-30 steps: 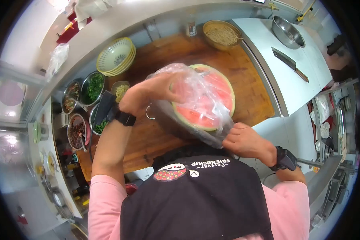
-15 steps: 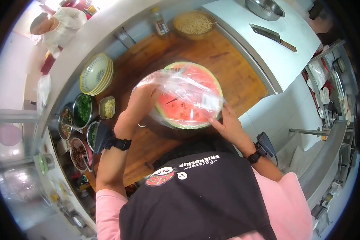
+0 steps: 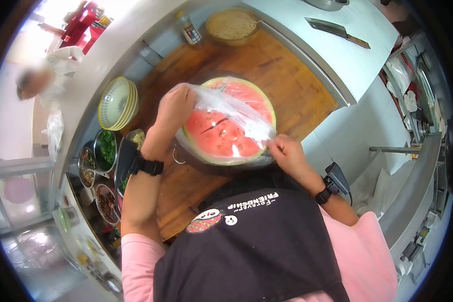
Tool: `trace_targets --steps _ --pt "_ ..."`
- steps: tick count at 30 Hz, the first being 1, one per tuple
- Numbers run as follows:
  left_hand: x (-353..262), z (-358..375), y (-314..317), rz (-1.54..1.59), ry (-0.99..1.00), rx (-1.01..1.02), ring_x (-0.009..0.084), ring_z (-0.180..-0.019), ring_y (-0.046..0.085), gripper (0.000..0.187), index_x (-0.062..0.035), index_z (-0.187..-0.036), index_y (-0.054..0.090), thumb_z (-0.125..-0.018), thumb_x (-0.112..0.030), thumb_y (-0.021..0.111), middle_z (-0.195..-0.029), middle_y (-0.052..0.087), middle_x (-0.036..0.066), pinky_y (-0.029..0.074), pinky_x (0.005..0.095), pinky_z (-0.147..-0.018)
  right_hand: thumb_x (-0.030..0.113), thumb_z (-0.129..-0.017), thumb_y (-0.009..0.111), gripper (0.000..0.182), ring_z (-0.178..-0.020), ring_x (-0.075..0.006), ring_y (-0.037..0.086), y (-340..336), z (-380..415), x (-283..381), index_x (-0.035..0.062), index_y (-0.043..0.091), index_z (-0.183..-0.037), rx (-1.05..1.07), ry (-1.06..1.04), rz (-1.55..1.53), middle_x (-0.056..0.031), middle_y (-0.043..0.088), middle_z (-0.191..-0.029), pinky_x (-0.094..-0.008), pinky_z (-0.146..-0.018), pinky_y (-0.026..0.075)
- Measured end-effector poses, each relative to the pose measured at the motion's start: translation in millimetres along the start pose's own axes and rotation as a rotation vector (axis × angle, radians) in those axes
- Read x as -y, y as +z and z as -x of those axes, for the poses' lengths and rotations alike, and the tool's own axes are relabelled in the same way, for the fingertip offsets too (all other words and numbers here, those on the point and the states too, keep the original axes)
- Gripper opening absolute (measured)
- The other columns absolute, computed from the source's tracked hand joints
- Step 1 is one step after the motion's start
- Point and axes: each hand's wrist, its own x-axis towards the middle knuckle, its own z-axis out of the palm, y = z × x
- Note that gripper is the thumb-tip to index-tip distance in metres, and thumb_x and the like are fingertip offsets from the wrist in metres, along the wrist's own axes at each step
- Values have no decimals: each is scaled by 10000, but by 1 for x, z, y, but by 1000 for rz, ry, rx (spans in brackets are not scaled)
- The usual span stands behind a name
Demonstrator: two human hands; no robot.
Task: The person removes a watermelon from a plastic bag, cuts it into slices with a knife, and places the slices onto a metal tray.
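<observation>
A cut watermelon half [image 3: 221, 136], red flesh facing up, lies on the wooden board in front of me. Clear plastic wrap [image 3: 236, 115] stretches over it, bunched in a white crease across the flesh. At the melon's upper left, my left hand [image 3: 177, 106] is closed on one end of the wrap and holds it raised. My right hand [image 3: 288, 155] pinches the wrap at the lower right rim. A dark slit shows in the flesh. The melon's underside is hidden.
The wooden board [image 3: 302, 95] carries a bowl of noodles [image 3: 232, 26] and a bottle [image 3: 189, 30] at the back. Stacked bowls [image 3: 117, 103] and a bowl of chopped greens [image 3: 105, 150] stand left. A cleaver [image 3: 337, 32] lies on the white counter. A person [image 3: 38, 83] is beyond the ledge.
My left hand has drawn the wrap up and to the left, off part of the flesh. My right hand's fingers have closed on the wrap. The person beyond the ledge has moved.
</observation>
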Motion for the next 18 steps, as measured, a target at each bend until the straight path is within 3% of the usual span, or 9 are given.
trace_targets --steps 4,6,7,8,9,10,11,16,18 --pt "2 19 -17 257 -109 225 218 -845 558 242 30 -963 549 -816 -151 483 -915 591 130 425 325 -737 105 -792 529 187 -591 -332 485 3 -19 -35 -5 455 -659 -265 -69 78 -168 470 -655 -383 -515 374" --pt "-6 36 -24 600 -286 435 184 -1012 501 421 6 -1187 442 -814 -183 497 -1104 539 137 377 285 -863 95 -790 526 172 -596 -327 486 1 -33 -48 -3 453 -669 -333 -60 114 -163 474 -667 -381 -523 378" --pt "0 40 -20 591 -185 425 152 -1131 398 581 -1 -1288 304 -794 -174 558 -1252 420 119 306 265 -948 97 -791 526 160 -608 -324 487 0 -39 -51 2 457 -682 -343 -32 99 -159 479 -682 -375 -537 387" --pt "4 48 -16 590 -183 422 152 -1131 398 581 -1 -1288 304 -794 -174 558 -1252 420 119 306 265 -948 99 -791 526 149 -619 -321 488 -1 -43 -56 7 460 -695 -355 -3 83 -154 483 -698 -369 -550 396" --pt "6 58 -13 645 -133 394 157 -1153 372 622 7 -1292 285 -775 -159 588 -1272 393 122 284 269 -965 109 -789 535 144 -630 -300 499 2 -48 -71 16 465 -703 -429 -172 124 -144 497 -742 -351 -571 415" --pt "5 66 -13 698 -83 368 163 -1175 346 665 14 -1297 267 -755 -143 619 -1292 365 125 262 274 -982 109 -789 535 144 -630 -300 499 -1 -49 -72 16 465 -703 -433 -173 125 -144 497 -742 -351 -571 415" --pt "2 71 -15 829 -106 389 170 -1206 297 779 28 -1310 211 -709 -143 676 -1320 316 121 221 287 -1005 119 -795 529 135 -642 -295 505 -5 -48 -72 20 467 -726 -354 -113 89 -146 501 -763 -341 -578 421" --pt "18 96 8 1059 -259 331 176 -1201 310 702 31 -1301 230 -715 -67 605 -1286 350 112 231 274 -988 156 -795 530 140 -705 -256 536 -2 -58 -61 58 452 -857 -157 232 49 -109 524 -878 -318 -595 443" --pt "22 106 22 1087 -253 276 176 -1194 319 666 23 -1295 249 -712 -31 568 -1273 360 108 241 269 -979 149 -745 551 321 -830 -224 537 -2 -57 -60 94 411 -1028 -61 582 -804 -81 501 -1012 -316 -668 462"
